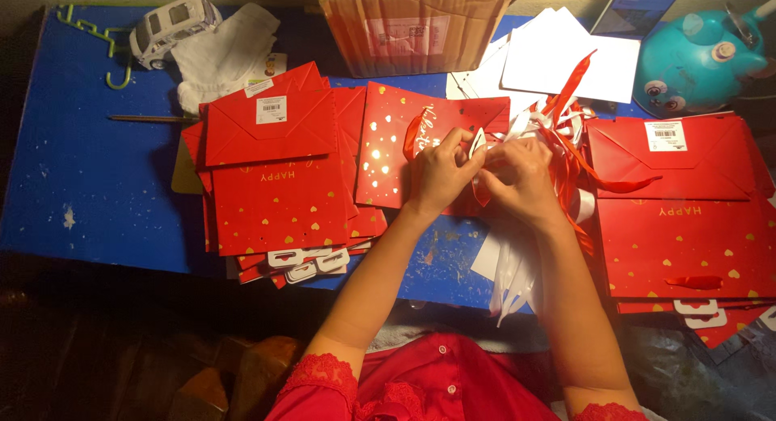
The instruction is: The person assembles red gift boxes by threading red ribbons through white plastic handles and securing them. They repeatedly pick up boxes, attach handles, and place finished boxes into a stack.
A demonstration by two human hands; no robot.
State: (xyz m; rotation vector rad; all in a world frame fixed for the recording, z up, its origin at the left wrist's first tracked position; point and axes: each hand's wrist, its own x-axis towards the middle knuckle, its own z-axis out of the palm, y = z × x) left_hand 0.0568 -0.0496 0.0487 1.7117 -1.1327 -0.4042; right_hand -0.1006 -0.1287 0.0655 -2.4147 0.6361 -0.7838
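Observation:
My left hand [440, 174] and my right hand [521, 178] meet over a flat red gift bag with gold hearts [388, 142] in the middle of the blue table [89, 178]. Both pinch a red ribbon handle [481, 191] and a small white tag [477, 141] between the fingertips. A tangle of red and white ribbons [566, 126] lies just right of my right hand, with white strips [509, 279] hanging over the table's near edge.
A stack of folded red bags [275, 170] lies at the left, another stack [687, 211] at the right. Behind are a cardboard box [412, 29], white sheets [566, 57], a teal toy [699, 57], a white toy car [170, 25], a white cloth [226, 53] and a pencil [149, 119].

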